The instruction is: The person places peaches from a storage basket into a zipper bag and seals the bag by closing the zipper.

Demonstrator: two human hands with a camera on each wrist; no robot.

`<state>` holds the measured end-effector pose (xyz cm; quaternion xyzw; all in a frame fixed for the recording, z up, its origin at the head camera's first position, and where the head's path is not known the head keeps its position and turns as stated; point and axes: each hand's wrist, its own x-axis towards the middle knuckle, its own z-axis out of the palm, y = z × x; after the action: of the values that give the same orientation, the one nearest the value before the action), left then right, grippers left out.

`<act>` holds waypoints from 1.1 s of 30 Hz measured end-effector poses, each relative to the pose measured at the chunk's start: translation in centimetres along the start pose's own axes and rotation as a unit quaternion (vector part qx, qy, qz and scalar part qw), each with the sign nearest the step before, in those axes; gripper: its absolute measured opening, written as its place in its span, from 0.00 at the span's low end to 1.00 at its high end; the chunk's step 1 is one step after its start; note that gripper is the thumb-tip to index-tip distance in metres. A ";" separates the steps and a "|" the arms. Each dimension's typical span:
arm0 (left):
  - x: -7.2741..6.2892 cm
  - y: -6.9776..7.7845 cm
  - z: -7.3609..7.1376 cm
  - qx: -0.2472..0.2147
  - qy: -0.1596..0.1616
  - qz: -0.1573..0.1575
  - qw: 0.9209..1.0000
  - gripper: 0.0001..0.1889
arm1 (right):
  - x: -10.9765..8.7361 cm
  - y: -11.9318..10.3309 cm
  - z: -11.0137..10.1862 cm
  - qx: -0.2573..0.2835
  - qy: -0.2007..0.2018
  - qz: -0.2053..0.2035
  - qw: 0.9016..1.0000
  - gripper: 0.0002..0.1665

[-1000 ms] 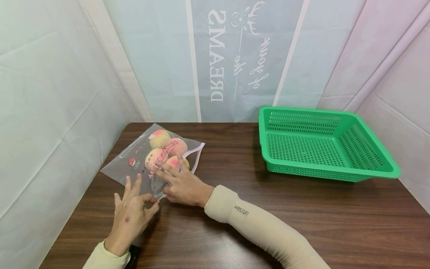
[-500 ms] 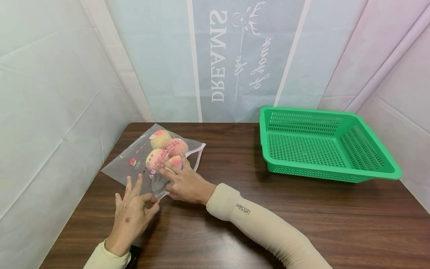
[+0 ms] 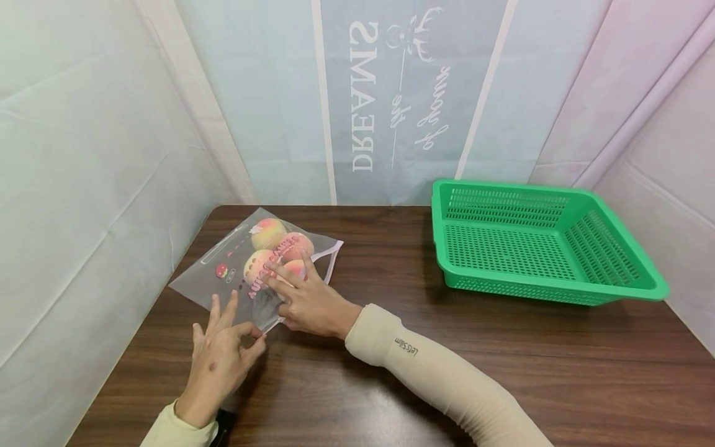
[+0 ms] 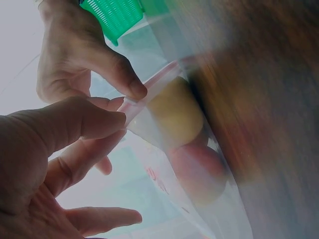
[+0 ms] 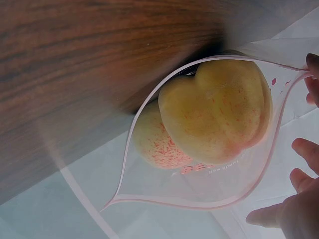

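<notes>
A clear zip bag point(image 3: 198, 282) with pink print lies at the table's left, holding several peaches point(image 3: 268, 233). My left hand point(image 3: 218, 360) pinches the bag's near corner between thumb and index finger, other fingers spread. Close beside it, my right hand point(image 3: 313, 304) lies at the same edge, some fingers stretched over the peaches. In the left wrist view, its thumb presses the pinkish zip strip point(image 4: 164, 74), index finger behind. The right wrist view looks into the gaping bag mouth, its rim point(image 5: 219, 204) curving around the peaches point(image 5: 219, 109).
A green plastic basket point(image 3: 558, 279) stands at the right of the brown wooden table point(image 3: 391, 261). White sheets hang at both sides, and a printed blue-grey cloth point(image 3: 385, 112) hangs behind. Something black point(image 3: 224, 422) shows at my left wrist.
My right hand has slid slightly along the bag's edge, up and to the right, away from my left fingertips. My left hand keeps its pinch on the corner.
</notes>
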<state>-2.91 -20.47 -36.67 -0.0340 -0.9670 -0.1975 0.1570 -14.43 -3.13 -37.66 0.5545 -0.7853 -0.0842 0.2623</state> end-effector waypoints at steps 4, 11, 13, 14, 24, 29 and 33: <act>0.0 0.0 0.0 -0.002 -0.001 -0.004 1.000 0.10 | 0.0 0.1 0.1 0.004 -0.003 0.001 1.000 0.11; -0.1 -0.1 0.0 -0.008 -0.003 -0.005 1.000 0.09 | -0.1 0.5 0.0 0.000 -0.001 0.006 1.000 0.10; -0.1 -0.1 0.0 -0.008 0.001 -0.004 1.000 0.10 | -0.1 0.7 -0.1 0.006 0.003 0.010 1.000 0.09; -0.1 -0.1 -0.1 -0.009 0.003 -0.004 1.000 0.10 | -0.1 0.7 -0.1 0.011 0.005 0.012 1.000 0.09; -0.1 0.0 -0.1 -0.012 0.001 -0.007 1.000 0.10 | -0.2 1.2 0.2 0.030 0.019 0.019 0.999 0.07; -0.1 -0.1 -0.1 -0.015 0.003 -0.008 1.000 0.10 | -0.2 1.5 0.1 0.034 0.009 0.022 0.999 0.08; -0.1 -0.1 0.0 -0.019 0.013 -0.003 1.000 0.11 | -0.3 1.8 0.1 0.036 0.007 0.026 0.999 0.08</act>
<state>-2.84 -20.55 -36.72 -0.0313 -0.9611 -0.2170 0.1679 -15.91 -2.24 -37.07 0.5436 -0.8000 -0.0455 0.2497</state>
